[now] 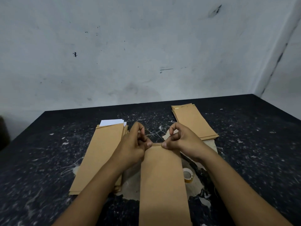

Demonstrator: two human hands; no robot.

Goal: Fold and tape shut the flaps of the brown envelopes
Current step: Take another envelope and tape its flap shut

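A long brown envelope (162, 181) lies lengthwise in front of me on the dark table. Its far end is a narrow folded flap with a shiny strip of tape along it. My left hand (135, 144) pinches the left end of that flap with thumb and curled fingers. My right hand (180, 139) pinches the right end the same way. A roll of tape (188, 175) lies flat just right of the envelope. To the left lies a stack of brown envelopes (99, 154) with white paper showing at its far end. Another stack of brown envelopes (193, 121) lies at the far right.
The black speckled table (254, 144) meets a grey scuffed wall (146, 54) at the back and right. Torn brownish paper patches (132, 186) stick to the tabletop under the envelope. A dark object sits at the far left edge (4, 132).
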